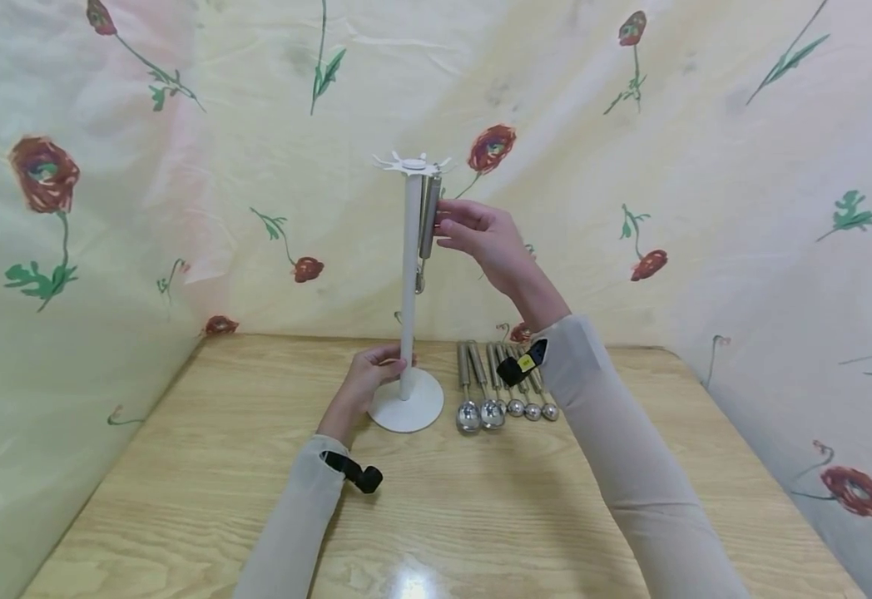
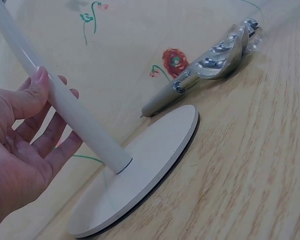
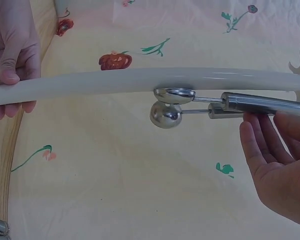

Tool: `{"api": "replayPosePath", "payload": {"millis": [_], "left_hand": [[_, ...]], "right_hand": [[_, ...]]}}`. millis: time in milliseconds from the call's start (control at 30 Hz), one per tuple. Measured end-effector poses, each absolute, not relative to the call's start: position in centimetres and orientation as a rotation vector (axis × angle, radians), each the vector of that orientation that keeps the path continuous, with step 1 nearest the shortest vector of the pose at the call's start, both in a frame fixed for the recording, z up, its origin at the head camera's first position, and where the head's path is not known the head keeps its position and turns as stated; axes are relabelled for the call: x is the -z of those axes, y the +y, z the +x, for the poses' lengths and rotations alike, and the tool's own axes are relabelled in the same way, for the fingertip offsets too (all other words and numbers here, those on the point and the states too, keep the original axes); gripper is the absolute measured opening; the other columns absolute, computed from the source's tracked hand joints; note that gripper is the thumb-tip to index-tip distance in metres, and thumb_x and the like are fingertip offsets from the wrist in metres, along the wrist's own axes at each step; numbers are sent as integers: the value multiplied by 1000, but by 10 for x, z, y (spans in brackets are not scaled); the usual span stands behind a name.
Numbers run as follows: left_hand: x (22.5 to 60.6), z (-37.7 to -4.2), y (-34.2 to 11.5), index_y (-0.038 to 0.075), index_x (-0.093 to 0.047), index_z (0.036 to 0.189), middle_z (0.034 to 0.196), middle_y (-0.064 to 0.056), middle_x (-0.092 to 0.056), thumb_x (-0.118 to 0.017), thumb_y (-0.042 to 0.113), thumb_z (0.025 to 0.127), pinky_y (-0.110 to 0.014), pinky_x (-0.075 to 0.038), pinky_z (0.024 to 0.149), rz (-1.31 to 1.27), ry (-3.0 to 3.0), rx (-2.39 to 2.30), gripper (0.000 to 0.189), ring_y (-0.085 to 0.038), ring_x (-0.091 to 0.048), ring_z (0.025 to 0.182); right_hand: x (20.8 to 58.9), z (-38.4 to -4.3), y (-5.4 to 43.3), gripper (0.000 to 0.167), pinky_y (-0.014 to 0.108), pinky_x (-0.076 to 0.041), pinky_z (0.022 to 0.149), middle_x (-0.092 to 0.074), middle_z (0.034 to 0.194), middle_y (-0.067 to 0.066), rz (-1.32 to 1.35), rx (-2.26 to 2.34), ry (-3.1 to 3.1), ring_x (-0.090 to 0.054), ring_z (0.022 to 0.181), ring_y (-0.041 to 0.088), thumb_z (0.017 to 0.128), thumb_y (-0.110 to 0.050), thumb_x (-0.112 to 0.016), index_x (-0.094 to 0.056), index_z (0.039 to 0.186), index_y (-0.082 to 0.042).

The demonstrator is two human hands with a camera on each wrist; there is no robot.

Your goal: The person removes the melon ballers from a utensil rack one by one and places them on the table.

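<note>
A white stand (image 1: 410, 274) with a round base (image 1: 421, 412) and a hooked top (image 1: 413, 164) stands upright on the table. My left hand (image 1: 369, 376) grips its pole low down, thumb on one side and fingers behind, as the left wrist view also shows. Up by the hooks, my right hand (image 1: 481, 233) holds the steel handle of a measuring spoon (image 3: 265, 103) between thumb and fingers. A second measuring spoon (image 3: 166, 115) hangs close beside it, partly hidden by the first. Both bowls point down along the pole.
Several steel measuring spoons (image 1: 469, 416) lie in a row right of the base, bowls toward me, some hidden behind the right wrist camera (image 1: 512, 369). Flowered cloth (image 1: 316, 208) hangs behind and at both sides of the wooden table (image 1: 204, 466).
</note>
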State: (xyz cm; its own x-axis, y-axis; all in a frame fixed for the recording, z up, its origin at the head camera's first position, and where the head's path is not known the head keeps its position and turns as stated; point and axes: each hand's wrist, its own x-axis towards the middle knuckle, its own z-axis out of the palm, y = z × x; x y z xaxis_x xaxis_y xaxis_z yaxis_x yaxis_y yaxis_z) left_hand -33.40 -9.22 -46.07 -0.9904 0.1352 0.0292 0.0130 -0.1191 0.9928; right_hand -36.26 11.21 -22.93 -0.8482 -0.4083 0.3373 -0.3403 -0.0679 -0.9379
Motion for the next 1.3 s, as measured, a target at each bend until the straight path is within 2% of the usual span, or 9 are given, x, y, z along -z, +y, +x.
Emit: {"api": "replayPosePath", "payload": {"millis": [133, 367, 533, 667, 767, 867, 967, 1100, 1300], "left_hand": [[461, -334, -92, -7, -61, 133, 132, -31, -63, -62, 1, 100, -44, -55, 105, 174, 2027, -2293, 34, -28, -68, 116], [463, -335, -92, -5, -64, 130, 130, -28, -65, -62, 2, 99, -44, -54, 106, 159, 2020, -2295, 32, -32, -67, 119], [463, -334, -92, -8, -60, 133, 131, -28, -65, -61, 1, 100, -44, -54, 106, 171, 2018, -2294, 35, -37, -65, 123], [462, -333, -92, -8, -62, 131, 129, -28, -66, -62, 2, 100, -44, -55, 105, 166, 2029, -2299, 33, -29, -69, 116], [462, -333, -91, -6, -65, 128, 125, -24, -69, -63, 3, 99, -43, -55, 105, 145, 2033, -2303, 31, -19, -71, 108], [461, -332, -90, -4, -66, 128, 121, -20, -72, -63, 2, 99, -43, -55, 105, 139, 2025, -2304, 30, -15, -71, 105], [461, -332, -90, -4, -66, 129, 119, -16, -74, -63, 3, 99, -44, -54, 105, 145, 2017, -2303, 31, -15, -71, 105], [461, -332, -90, -3, -66, 129, 120, -17, -73, -63, 3, 99, -44, -54, 106, 147, 2021, -2306, 31, -17, -71, 107], [462, -331, -90, -2, -66, 128, 123, -19, -72, -64, 3, 99, -44, -54, 106, 128, 2011, -2307, 30, -26, -69, 115]], "right_hand": [[228, -362, 111, 38, 34, -58, 100, -67, 132, 17, -861, 2093, 2114, -69, 108, 17, 103, -4, -56, -56, 141, 2], [231, -365, 112, 37, 30, -60, 92, -73, 118, 8, -858, 2101, 2114, -70, 104, 18, 103, -6, -57, -59, 139, 1], [230, -364, 110, 36, 32, -59, 97, -73, 117, 8, -859, 2126, 2088, -70, 104, 17, 104, -5, -56, -58, 138, 4], [227, -361, 108, 35, 34, -56, 102, -71, 120, 11, -844, 2157, 2070, -71, 104, 16, 104, -3, -55, -58, 137, 6], [225, -359, 107, 34, 34, -57, 101, -72, 119, 11, -819, 2187, 2057, -72, 102, 16, 103, -2, -56, -58, 136, 6], [224, -358, 106, 35, 33, -59, 97, -73, 113, 9, -786, 2221, 2035, -73, 98, 16, 101, 0, -58, -59, 136, 6], [223, -358, 105, 36, 33, -61, 93, -74, 108, 7, -760, 2244, 2019, -73, 95, 17, 100, 1, -60, -60, 135, 6], [222, -357, 105, 37, 33, -62, 90, -75, 105, 4, -773, 2227, 2037, -72, 96, 17, 99, 1, -62, -60, 135, 5], [224, -357, 107, 36, 31, -62, 88, -74, 105, 4, -796, 2229, 2053, -72, 95, 17, 99, 1, -63, -60, 135, 6]]}}
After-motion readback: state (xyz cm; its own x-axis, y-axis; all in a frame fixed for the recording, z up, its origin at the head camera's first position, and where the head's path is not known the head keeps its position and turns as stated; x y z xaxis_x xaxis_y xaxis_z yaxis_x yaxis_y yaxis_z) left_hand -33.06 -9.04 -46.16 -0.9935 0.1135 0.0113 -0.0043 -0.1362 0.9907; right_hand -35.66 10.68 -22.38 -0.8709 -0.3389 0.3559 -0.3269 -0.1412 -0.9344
